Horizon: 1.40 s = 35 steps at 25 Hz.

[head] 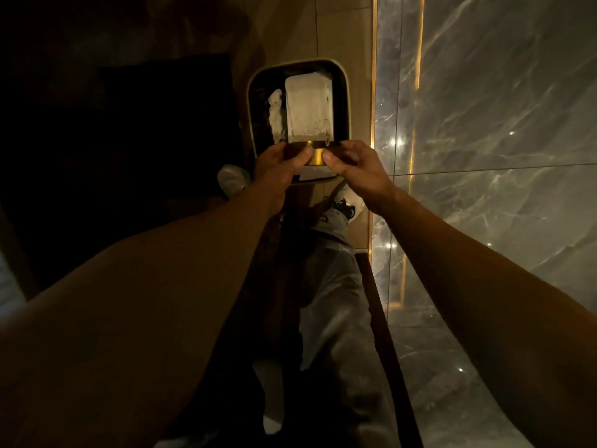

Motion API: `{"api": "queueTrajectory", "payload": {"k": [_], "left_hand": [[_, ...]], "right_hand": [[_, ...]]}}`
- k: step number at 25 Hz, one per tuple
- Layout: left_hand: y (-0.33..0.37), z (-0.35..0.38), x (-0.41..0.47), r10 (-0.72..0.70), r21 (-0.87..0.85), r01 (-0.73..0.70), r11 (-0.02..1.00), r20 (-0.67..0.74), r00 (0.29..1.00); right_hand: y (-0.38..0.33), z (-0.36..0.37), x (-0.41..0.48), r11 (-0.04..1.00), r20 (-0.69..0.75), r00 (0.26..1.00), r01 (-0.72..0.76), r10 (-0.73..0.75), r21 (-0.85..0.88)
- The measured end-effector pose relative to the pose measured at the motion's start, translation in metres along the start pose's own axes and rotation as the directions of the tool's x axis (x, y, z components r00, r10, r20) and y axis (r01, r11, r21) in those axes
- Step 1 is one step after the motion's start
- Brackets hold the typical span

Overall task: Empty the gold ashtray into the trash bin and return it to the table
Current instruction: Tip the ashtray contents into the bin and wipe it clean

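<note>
The gold ashtray [315,155] is held between both my hands, right over the near end of the open trash bin [346,92]. My left hand [278,164] grips its left side and my right hand [354,164] grips its right side, thumbs on the near face. Only a narrow gold strip of the ashtray shows between my fingers; its tilt and contents are hidden. The bin is a rounded rectangle with a pale rim, standing on the floor. Inside it lie a white box [307,108] and crumpled white paper [277,111].
A grey marble wall [484,124] with a lit gold strip runs along the right, close to the bin. A dark piece of furniture [145,130] fills the left. My legs and pale shoes [342,202] stand just short of the bin.
</note>
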State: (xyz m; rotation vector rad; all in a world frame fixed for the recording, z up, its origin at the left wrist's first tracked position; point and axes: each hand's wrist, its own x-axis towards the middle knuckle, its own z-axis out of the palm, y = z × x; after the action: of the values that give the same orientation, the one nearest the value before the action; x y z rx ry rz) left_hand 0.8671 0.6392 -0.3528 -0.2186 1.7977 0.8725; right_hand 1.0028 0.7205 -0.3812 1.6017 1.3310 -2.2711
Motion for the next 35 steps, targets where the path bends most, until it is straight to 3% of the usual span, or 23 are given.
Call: {"api": "queueTrajectory", "payload": {"k": [7, 17, 21, 28, 35], "left_hand": [[-0.015, 0.005, 0.06, -0.068, -0.074, 0.064, 0.995, -0.053, 0.996], [-0.016, 0.003, 0.091, -0.082, -0.021, 0.08, 0.997, -0.078, 0.994], [-0.023, 0.007, 0.098, -0.137, -0.016, 0.136, 0.991, -0.165, 0.977], [-0.02, 0.016, 0.11, -0.122, 0.161, 0.162, 0.973, -0.235, 0.964], [-0.023, 0.018, 0.103, 0.043, 0.322, 0.017, 0.947, -0.176, 0.983]], "right_hand": [[0.019, 0.019, 0.048, 0.999, -0.092, 0.995, 0.048, -0.048, 0.002], [0.025, 0.03, 0.072, 0.998, -0.236, 0.972, -0.014, -0.001, -0.066], [0.026, 0.033, 0.074, 0.992, -0.25, 0.968, -0.008, -0.023, -0.123], [0.029, 0.028, 0.076, 0.95, -0.237, 0.969, -0.014, -0.063, -0.311], [0.027, 0.028, 0.076, 0.904, -0.216, 0.968, 0.021, -0.124, -0.426]]}}
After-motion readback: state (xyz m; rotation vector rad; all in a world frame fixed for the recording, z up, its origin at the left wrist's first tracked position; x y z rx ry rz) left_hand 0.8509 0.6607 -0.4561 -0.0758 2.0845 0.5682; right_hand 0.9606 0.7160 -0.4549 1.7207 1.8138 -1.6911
